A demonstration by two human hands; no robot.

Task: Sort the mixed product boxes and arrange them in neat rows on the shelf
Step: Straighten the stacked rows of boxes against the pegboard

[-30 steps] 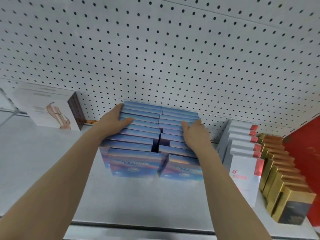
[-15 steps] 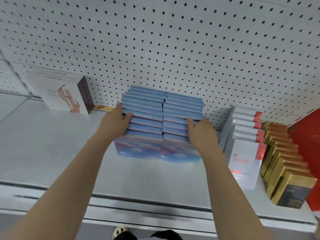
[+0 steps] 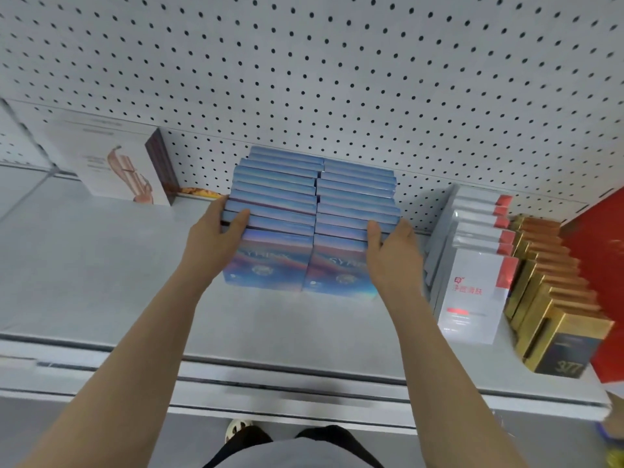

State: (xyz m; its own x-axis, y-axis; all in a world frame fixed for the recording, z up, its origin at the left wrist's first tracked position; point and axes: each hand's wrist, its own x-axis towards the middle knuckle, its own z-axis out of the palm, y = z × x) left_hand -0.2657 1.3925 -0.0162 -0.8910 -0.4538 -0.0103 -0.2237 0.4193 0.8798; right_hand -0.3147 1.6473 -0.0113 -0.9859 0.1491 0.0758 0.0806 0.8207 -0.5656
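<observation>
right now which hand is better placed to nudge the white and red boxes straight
Right hand. It rests on the right side of the blue boxes, right beside the white and red boxes. The left hand is across the blue rows, farther away.

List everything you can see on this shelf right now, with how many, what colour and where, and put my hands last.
blue boxes: two rows side by side, blue, shelf centre against the pegboard
white box: one, white, back left
white-and-red boxes: one row, right of the blue rows
gold boxes: one row, gold, far right
shelf: one, grey
pegboard: one, white, behind
left hand: grips left blue row's outer side
right hand: grips right blue row's outer side
</observation>
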